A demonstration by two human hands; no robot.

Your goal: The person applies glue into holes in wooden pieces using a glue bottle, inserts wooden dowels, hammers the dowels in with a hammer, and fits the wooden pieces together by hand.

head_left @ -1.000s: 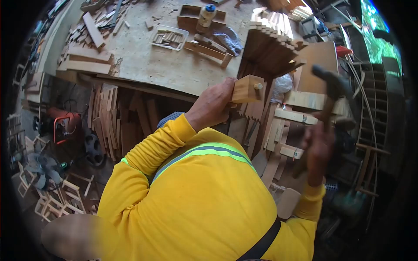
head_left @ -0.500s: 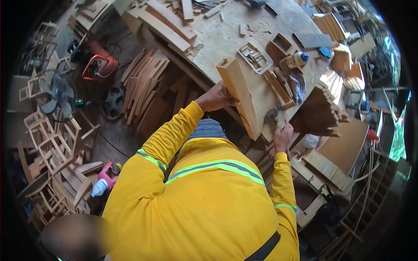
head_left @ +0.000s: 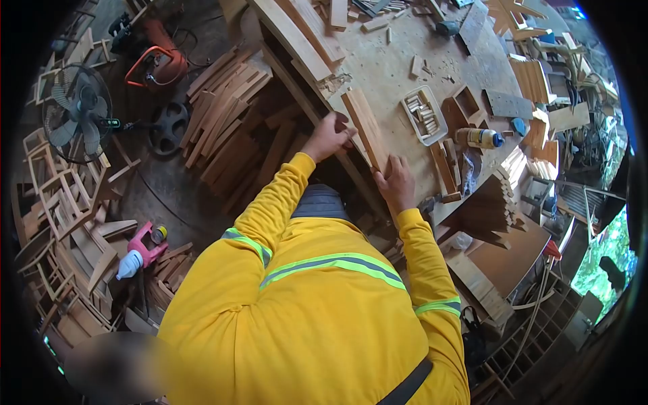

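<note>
A long piece of wood point(head_left: 364, 125) lies along the near edge of the workbench point(head_left: 398, 88). My right hand point(head_left: 397, 183) grips its lower end, fingers over the top. Beside the upper left side of the wood is my left hand point(head_left: 329, 138), its fingertips pinched together; whatever they hold is too small to make out. To the right stands a white plastic tub point(head_left: 443, 128) with several short wooden dowels in it. A dark hammer head point(head_left: 426, 206) partly shows at the bench edge, right of my right hand.
A glue bottle point(head_left: 480, 138) lies near wooden blocks on the bench. Stacked boards point(head_left: 226, 111) lean below on the left. A fan point(head_left: 82, 115), an orange-handled machine point(head_left: 158, 64) and a pile of chair frames point(head_left: 67, 196) occupy the left floor. Notched boards point(head_left: 482, 206) stand at right.
The piece of wood has come down from a raised, tilted position onto the bench edge. My right hand has let go of the hammer and moved left onto the wood. My left hand has shifted its grip.
</note>
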